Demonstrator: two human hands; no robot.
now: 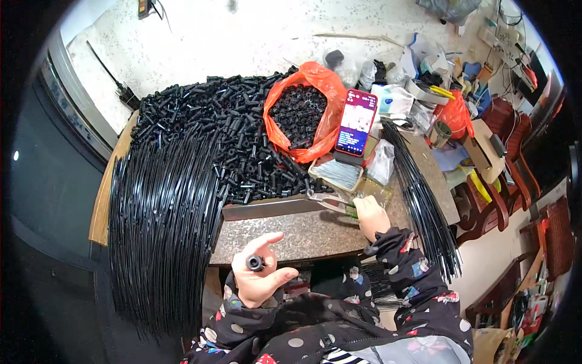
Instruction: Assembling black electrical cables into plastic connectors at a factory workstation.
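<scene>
Two hands work below the table (315,233): left hand (257,279) pinches a black connector (255,263), right hand (371,217) grips pliers (327,200), so fitting apparently needs alignment.

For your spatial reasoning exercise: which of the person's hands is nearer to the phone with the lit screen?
The right hand. It lies on the table just below the phone, by the pliers. The left hand is lower and farther left, holding a small black part.

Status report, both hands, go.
Left hand holds a small black cylindrical fitting above the lap. Right hand on the pliers at the table edge. Black rod bundle hangs left, apart.
</scene>
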